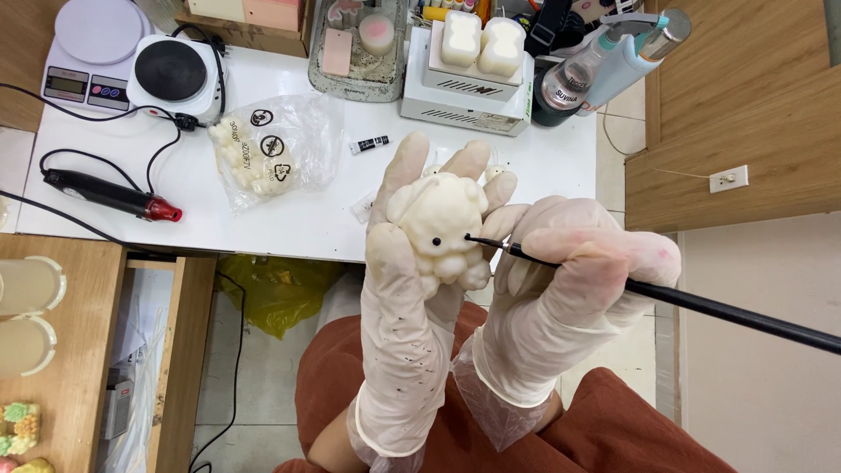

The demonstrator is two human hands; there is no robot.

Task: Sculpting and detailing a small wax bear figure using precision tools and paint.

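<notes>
My left hand (405, 289), in a thin white glove, cradles a small cream-white wax figure (438, 229) shaped like a bear or lamb, upright in its palm. One small black dot is on the figure's face. My right hand (561, 280), also gloved, pinches a long thin black brush (701, 304). The brush tip touches the figure's face just right of the black dot. Both hands hover above my lap, in front of the white table's near edge.
The white table (315, 219) carries a plastic bag of white pieces (267, 158), a black-and-red heat tool (109, 194), a small hotplate (171, 72), a digital scale (88, 52), a small black tube (370, 144) and a white mould block (473, 66). A wooden shelf (53, 350) stands left.
</notes>
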